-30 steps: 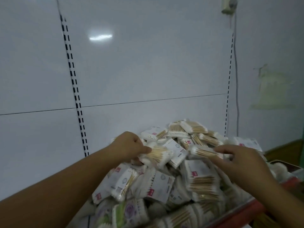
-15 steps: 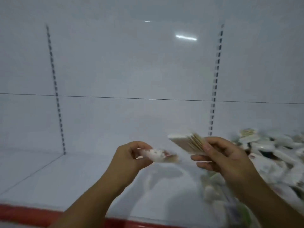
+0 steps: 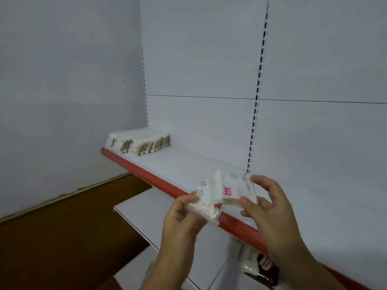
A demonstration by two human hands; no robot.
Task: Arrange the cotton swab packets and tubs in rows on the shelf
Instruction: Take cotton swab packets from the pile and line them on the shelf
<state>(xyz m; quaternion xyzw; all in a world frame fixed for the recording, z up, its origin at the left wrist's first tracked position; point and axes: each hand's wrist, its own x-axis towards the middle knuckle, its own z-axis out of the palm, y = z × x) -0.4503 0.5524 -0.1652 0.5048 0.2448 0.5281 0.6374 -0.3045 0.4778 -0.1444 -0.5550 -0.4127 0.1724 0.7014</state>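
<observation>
Cotton swab packets [image 3: 228, 193]: flat, glossy film, white tips, wooden sticks | location: over shelf [image 3: 199, 164] red front edge | left hand [image 3: 184, 216]: fingers pinching one | right hand [image 3: 270, 208]: fingers pinching other | stocked row [image 3: 138, 141]: shelf's left end

No writing can be read anywhere. The two packets [image 3: 228, 192] in the foreground each carry a small red label patch with white marks, too blurred to make out. The row of packets [image 3: 139, 141] on the shelf [image 3: 188, 164] and the dark bag [image 3: 265, 267] below show printing that is equally illegible.
</observation>
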